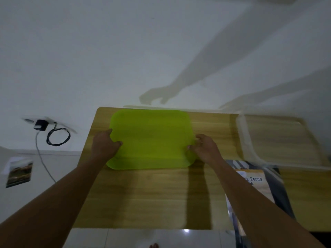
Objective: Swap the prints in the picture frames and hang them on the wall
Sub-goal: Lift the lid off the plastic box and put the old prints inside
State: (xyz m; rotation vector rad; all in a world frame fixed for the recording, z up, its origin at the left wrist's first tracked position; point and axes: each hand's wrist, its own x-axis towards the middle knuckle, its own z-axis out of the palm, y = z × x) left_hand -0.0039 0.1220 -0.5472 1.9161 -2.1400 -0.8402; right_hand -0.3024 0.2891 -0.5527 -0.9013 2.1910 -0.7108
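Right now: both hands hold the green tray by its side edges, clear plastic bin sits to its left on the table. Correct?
Not quite. The head view shows the clear plastic bin to the right of the green tray, not the left. The rest stands: the left hand and right hand hold the tray by its side edges on the table.

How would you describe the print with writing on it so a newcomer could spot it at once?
Start at the wooden table; near its right side, just in front of the clear plastic tray, a print lies partly under the person's right forearm. Unlike the plain green sheet, it bears dark typed words on a tan panel.
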